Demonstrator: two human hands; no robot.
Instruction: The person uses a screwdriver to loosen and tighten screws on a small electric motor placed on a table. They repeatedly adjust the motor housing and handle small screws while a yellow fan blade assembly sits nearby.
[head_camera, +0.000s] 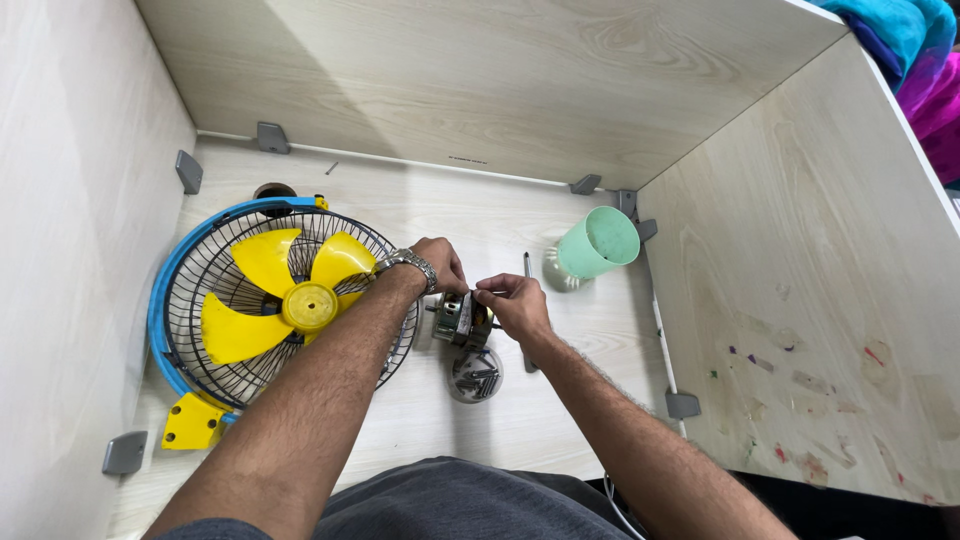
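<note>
Fingers of both left hand (440, 265) and right hand (518, 305) pinch the small motor (462, 320), each grip closed tight on it

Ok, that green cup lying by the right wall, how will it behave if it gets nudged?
The green cup looks like thin plastic, so probably light. It lies on its side with its mouth toward the camera, so a nudge would likely roll it. The side wall close by may stop it.
</note>
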